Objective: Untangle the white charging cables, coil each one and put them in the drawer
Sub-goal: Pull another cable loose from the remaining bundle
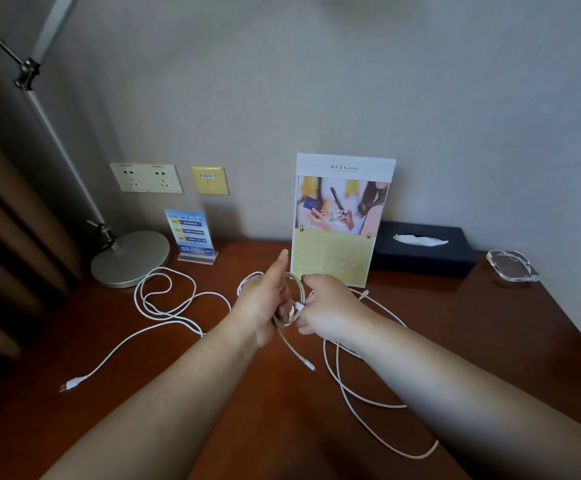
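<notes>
My left hand (pixel 263 301) and right hand (pixel 330 306) are both clamped on a small coil of white cable (pixel 302 289) held just above the desk (pixel 490 323), its plug end dangling, while a second white cable (pixel 119 345) sprawls loose on the desk to the left.

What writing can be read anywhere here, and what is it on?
"01", "02", "03": orange tags on the small blue sign; its Chinese lines are too blurred.
"Join", perhaps: in the photo on the tall card; its other lines and top logo are blurred.
Wall sockets and yellow wall plate: labels too small to read.
</notes>
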Available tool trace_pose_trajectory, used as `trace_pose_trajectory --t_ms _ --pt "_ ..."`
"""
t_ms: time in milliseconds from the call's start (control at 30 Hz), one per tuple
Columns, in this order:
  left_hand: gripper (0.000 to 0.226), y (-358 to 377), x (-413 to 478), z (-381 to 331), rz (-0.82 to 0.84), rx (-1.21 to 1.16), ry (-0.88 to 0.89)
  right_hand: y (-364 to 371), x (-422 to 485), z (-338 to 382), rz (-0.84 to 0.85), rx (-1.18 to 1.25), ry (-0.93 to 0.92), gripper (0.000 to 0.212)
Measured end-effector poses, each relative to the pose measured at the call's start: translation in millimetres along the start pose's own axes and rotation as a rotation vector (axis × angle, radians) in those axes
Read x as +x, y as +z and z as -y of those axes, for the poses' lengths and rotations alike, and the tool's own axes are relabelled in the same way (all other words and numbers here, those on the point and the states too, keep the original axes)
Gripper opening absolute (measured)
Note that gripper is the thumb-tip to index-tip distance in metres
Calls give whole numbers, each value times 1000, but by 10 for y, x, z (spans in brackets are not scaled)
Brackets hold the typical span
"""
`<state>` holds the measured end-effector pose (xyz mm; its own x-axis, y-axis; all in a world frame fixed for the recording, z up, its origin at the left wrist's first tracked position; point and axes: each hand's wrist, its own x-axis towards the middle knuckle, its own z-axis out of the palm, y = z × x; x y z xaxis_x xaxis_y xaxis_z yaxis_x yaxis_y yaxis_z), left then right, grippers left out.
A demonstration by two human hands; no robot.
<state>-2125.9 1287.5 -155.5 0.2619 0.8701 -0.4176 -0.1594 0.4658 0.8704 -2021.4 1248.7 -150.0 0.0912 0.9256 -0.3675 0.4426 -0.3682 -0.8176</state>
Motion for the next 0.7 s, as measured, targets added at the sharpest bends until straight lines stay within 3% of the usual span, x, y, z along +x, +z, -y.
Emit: trace_pose_trajectory --t_ms 100,267,500,600,700 --pt "52 -76 57 -47 -96 -20 71 -81 -98 47 28 39 10 43" --pt "61 -171 102 -97 -1 -175 37 -99 -202 145 -109 -20 -176 9" --pt "62 -156 42 -121 132 -367 -23 -76 -276 193 -271 -57 -413 10" --pt "60 -238 11 -211 120 -440 -48 -207 -368 218 -337 189 -394 22" --pt "58 -216 -17 -281 111 -474 -47 -340 -379 175 -449 424 -342 18"
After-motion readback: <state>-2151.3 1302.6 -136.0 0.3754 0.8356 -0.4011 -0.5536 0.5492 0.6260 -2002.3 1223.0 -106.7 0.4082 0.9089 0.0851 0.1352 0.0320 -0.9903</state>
